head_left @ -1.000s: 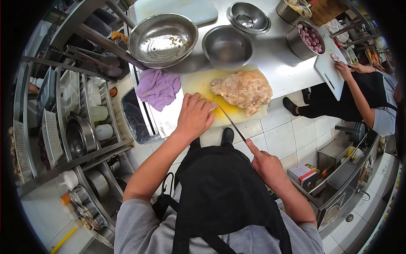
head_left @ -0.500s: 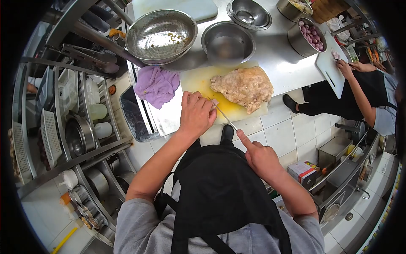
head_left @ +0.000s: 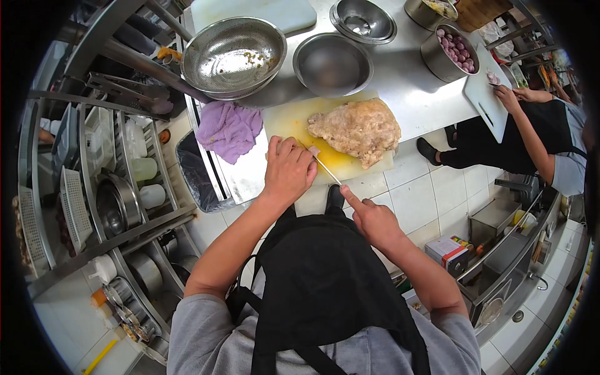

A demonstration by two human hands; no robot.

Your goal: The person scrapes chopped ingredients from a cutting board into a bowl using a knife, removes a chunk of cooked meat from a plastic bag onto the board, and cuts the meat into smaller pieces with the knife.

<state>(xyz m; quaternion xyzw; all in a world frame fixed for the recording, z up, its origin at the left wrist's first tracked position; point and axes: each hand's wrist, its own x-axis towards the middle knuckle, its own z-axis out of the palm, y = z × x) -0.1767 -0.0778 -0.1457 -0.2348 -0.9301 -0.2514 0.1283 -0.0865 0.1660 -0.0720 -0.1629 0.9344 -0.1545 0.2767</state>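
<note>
My right hand [head_left: 372, 219] grips a long knife [head_left: 327, 170], its forefinger stretched along the back, its blade pointing up and left. The blade tip lies by a small pale pink piece of meat [head_left: 314, 151] at the fingertips of my left hand [head_left: 289, 167]. The left fingers are curled down on the piece at the near left of the yellowish cutting board [head_left: 281, 119]. A large pale brown piece of meat [head_left: 361, 130] rests on the board to the right, apart from both hands. Yellow liquid spreads beside it.
A purple cloth [head_left: 230, 130] lies left of the board. Behind are a perforated bowl [head_left: 234, 56], a steel bowl [head_left: 333, 65] and a pot of small onions [head_left: 450, 53]. At the right a person [head_left: 531, 131] works at a white board [head_left: 484, 100]. A shelf rack stands left.
The knife and my right hand have moved left toward my left hand, and the blade tip now lies nearer the left fingertips. The left hand has barely moved.
</note>
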